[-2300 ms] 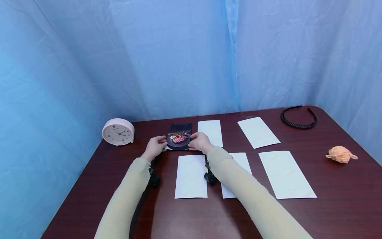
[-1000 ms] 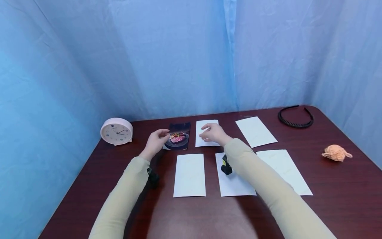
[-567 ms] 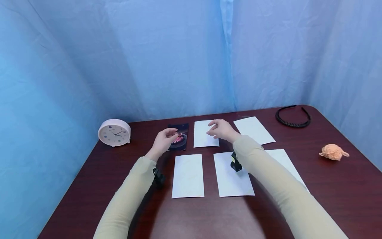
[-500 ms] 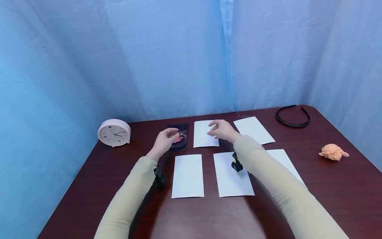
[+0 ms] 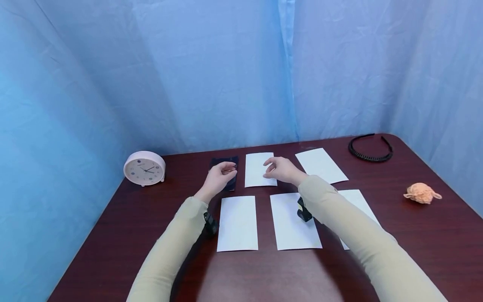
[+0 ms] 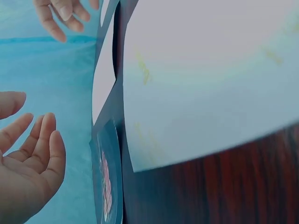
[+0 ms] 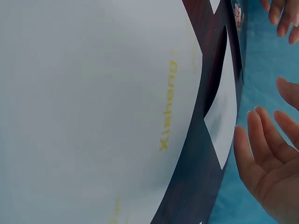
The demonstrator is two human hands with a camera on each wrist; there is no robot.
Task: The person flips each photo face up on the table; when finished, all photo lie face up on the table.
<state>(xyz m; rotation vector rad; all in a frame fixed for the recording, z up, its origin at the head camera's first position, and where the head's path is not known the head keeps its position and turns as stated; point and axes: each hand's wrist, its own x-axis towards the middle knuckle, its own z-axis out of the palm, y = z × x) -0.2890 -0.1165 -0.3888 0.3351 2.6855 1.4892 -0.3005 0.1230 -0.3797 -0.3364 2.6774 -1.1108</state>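
Note:
My left hand hovers over the photo print, its fingers loosely bent with nothing in them. That print lies face up at the back of the table; a sliced-meat dish shows on it in the left wrist view, while in the head view my hand covers most of it. Right of it, my right hand hangs over a white sheet, thumb and fingers apart and holding nothing. Another white sheet lies beyond that hand. Yellow "Xisheng" lettering marks a white sheet in the right wrist view.
Nearer the front lie a white sheet, a second sheet and a third sheet partly under the right sleeve. A round alarm clock stands at left. A black headband and a peach yarn ball are at right.
Both hands held the photo print's lower edges earlier and have let go. The right hand has moved right over the white sheet; the left has shifted right over the print.

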